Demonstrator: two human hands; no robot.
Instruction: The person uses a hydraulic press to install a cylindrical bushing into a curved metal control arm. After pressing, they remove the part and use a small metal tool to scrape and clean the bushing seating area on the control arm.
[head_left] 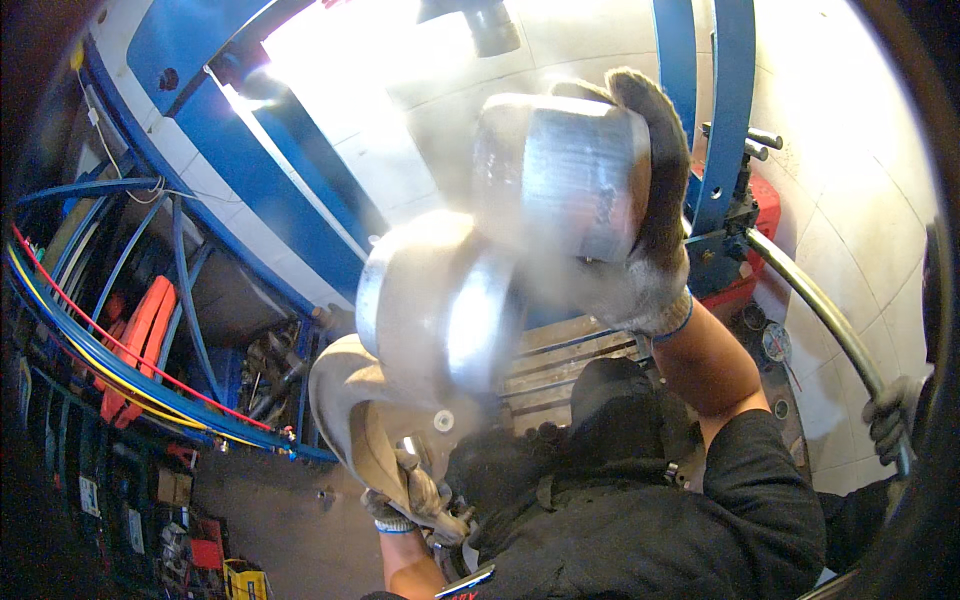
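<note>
Well, right hand (666, 215) along cylinder rim (638, 180)

I am holding a shiny silver metal cylinder (570, 175) in the gloved right hand (668, 185); a second silver cylindrical piece (420, 300) is overlapping it, blurred. The gloved left hand (425, 492) is touching a curved tan band (335, 385). At right, a co-worker's gloved hand (885, 420) is gripping a long metal bar (825, 312).

Smooth, glossy bare metal covers the upper cylinder (575, 175); the lower cylinder (425, 310) is metal with one shiny band. The curved piece (340, 400) looks matt; the right glove (660, 295), rough knit cloth.
</note>
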